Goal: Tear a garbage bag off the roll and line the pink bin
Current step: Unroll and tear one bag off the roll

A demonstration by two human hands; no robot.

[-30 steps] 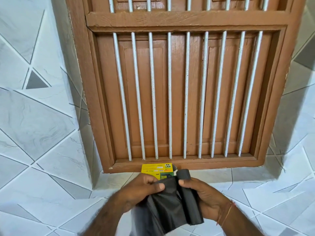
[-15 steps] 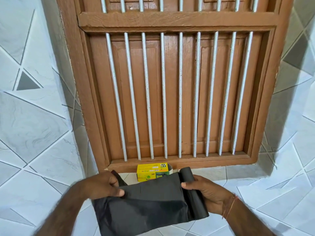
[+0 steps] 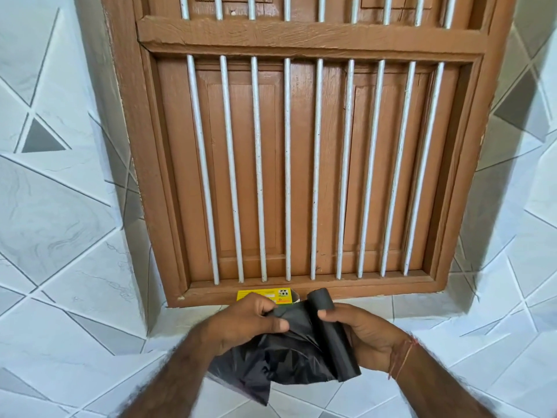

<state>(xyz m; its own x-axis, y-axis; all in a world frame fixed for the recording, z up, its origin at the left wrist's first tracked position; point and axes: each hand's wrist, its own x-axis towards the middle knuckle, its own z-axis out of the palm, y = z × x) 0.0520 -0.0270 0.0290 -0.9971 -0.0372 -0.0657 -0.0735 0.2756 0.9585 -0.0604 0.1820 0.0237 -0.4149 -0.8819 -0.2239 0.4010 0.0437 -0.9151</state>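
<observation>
A black garbage bag roll [image 3: 331,330] stands nearly upright in my right hand [image 3: 367,336], thumb pressed on its upper part. An unrolled black bag [image 3: 280,360] hangs crumpled from the roll toward the left. My left hand [image 3: 247,321] pinches the bag's top edge close beside the roll. Whether the bag is still joined to the roll cannot be told. The pink bin is not in view.
A yellow box [image 3: 265,295] lies on the tiled ledge just behind my hands. Above it stands a brown wooden window [image 3: 301,164] with white vertical bars. Grey and white tiled walls [image 3: 60,206] flank it on both sides.
My left hand, which had pulled the bag out wide to the left half a second ago, has come back right beside the roll. The bag now hangs bunched instead of stretched flat.
</observation>
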